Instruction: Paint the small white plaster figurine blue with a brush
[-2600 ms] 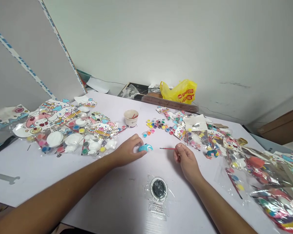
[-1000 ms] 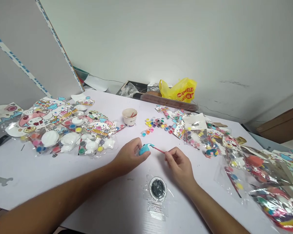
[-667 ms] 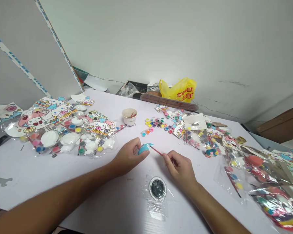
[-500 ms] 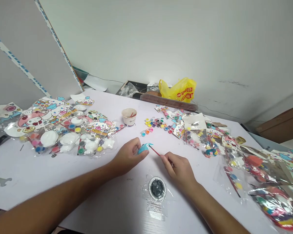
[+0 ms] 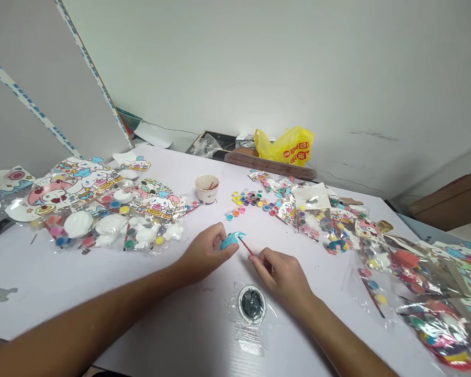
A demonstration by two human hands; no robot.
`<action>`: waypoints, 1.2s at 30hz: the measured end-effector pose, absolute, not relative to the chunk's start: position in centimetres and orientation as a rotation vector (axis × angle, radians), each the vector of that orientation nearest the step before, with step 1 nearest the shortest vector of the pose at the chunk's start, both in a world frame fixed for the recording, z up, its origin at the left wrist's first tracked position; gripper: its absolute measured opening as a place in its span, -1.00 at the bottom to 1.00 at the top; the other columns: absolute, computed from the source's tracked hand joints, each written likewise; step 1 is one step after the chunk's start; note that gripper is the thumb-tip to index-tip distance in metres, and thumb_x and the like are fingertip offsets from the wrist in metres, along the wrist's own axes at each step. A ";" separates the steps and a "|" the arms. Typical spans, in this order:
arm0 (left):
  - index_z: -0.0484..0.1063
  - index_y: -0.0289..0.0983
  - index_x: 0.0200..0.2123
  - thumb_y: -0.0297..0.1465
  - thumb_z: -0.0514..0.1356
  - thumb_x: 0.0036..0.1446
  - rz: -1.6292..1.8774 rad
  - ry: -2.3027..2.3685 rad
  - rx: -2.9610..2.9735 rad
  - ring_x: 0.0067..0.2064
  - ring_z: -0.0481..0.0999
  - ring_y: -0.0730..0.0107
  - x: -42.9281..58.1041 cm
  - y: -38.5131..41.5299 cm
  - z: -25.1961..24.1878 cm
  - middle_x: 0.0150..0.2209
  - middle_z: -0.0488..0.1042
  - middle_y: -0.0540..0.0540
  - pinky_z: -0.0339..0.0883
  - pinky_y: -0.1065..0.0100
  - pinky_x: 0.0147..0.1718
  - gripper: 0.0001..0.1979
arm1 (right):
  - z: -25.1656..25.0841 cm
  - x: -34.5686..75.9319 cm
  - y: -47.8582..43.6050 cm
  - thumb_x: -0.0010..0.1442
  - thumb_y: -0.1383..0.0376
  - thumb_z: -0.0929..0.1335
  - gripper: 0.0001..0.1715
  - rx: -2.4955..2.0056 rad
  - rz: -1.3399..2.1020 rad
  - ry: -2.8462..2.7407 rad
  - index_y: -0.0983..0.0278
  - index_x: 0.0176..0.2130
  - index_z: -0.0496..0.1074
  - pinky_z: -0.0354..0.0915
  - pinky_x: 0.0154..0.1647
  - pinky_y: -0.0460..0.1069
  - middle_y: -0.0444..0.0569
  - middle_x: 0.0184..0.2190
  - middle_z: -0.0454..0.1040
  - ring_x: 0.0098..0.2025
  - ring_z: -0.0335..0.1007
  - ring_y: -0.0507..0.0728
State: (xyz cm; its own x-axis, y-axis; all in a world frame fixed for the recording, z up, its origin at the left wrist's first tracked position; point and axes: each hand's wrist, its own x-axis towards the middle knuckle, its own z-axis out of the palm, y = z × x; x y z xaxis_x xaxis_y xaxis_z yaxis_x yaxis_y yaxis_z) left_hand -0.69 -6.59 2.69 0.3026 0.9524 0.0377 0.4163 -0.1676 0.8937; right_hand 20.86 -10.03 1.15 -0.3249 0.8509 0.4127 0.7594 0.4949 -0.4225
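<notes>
My left hand (image 5: pixel 204 253) grips a small blue-painted figure (image 5: pixel 231 240) and holds it down on the white table (image 5: pixel 172 319). My right hand (image 5: pixel 280 275) pinches a thin red paintbrush (image 5: pixel 246 246); its tip touches the right side of the blue figure. Just in front of my right hand lies a round dark disc in clear wrap (image 5: pixel 251 304). Loose little paint pots (image 5: pixel 251 200) lie in a cluster behind the figure.
A paper cup (image 5: pixel 206 189) stands behind my left hand. Bagged paint kits with white plaster shapes (image 5: pixel 102 209) cover the left side, more bagged kits (image 5: pixel 396 272) the right. A yellow plastic bag (image 5: pixel 284 146) sits at the back by the wall.
My right hand picked the paintbrush up from the table and brought it left to the blue figure, which my left hand tilted up slightly.
</notes>
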 end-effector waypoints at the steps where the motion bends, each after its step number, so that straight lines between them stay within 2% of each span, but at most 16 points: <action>1: 0.06 -0.20 -0.46 -0.13 0.16 0.10 0.812 1.245 1.741 -0.47 0.03 0.44 -0.7 -6.6 2.7 -0.53 0.01 0.14 -0.05 0.40 -0.49 -0.64 | 1.2 20.9 -10.0 0.34 0.19 0.27 -0.60 -1.318 0.208 -2.153 0.25 -0.51 0.26 0.04 -0.54 -0.12 -0.21 -0.66 0.29 -0.64 0.17 -0.03; 8: 0.08 -0.21 -0.47 -0.15 0.17 0.09 0.797 1.219 1.756 -0.47 0.04 0.44 -0.8 -6.7 2.5 -0.53 0.02 0.14 -0.04 0.40 -0.49 -0.65 | 1.7 20.8 -10.4 0.34 0.19 0.25 -0.67 -1.379 0.406 -2.104 0.24 -0.46 0.26 0.07 -0.50 -0.12 -0.20 -0.60 0.32 -0.59 0.18 -0.02; 15: 0.08 -0.21 -0.46 -0.15 0.19 0.09 0.796 1.204 1.751 -0.47 0.04 0.44 -0.8 -6.7 2.5 -0.53 0.03 0.14 -0.03 0.40 -0.49 -0.64 | 1.6 20.1 -10.8 0.36 0.18 0.19 -0.61 -1.409 0.684 -2.037 0.24 -0.49 0.21 0.04 -0.52 -0.11 -0.22 -0.62 0.20 -0.58 0.11 -0.01; 28: 0.09 -0.21 -0.45 -0.14 0.20 0.09 0.790 1.205 1.780 -0.47 0.05 0.44 -0.8 -6.8 2.4 -0.52 0.04 0.14 -0.02 0.40 -0.49 -0.64 | 1.4 20.0 -10.7 0.41 0.14 0.12 -0.49 -1.368 0.906 -2.034 0.23 -0.55 0.13 0.05 -0.50 -0.08 -0.21 -0.64 0.19 -0.57 0.11 0.01; 36: 0.08 -0.21 -0.45 -0.15 0.20 0.09 0.777 1.215 1.821 -0.46 0.07 0.43 -0.8 -6.7 2.4 -0.52 0.05 0.13 -0.01 0.40 -0.48 -0.64 | 1.2 20.0 -10.7 0.36 0.18 0.19 -0.58 -1.349 0.957 -1.977 0.24 -0.52 0.18 0.02 -0.54 -0.09 -0.23 -0.64 0.16 -0.57 0.05 -0.01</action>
State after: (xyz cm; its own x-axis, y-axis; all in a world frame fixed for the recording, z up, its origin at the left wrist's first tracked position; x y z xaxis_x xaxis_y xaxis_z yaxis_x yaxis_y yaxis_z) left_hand -0.81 -6.72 2.36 0.3512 0.9344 0.0594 0.4459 -0.2227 0.8669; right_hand 19.96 -10.68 1.16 -0.3396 0.9391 0.0517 0.5418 0.2403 -0.8054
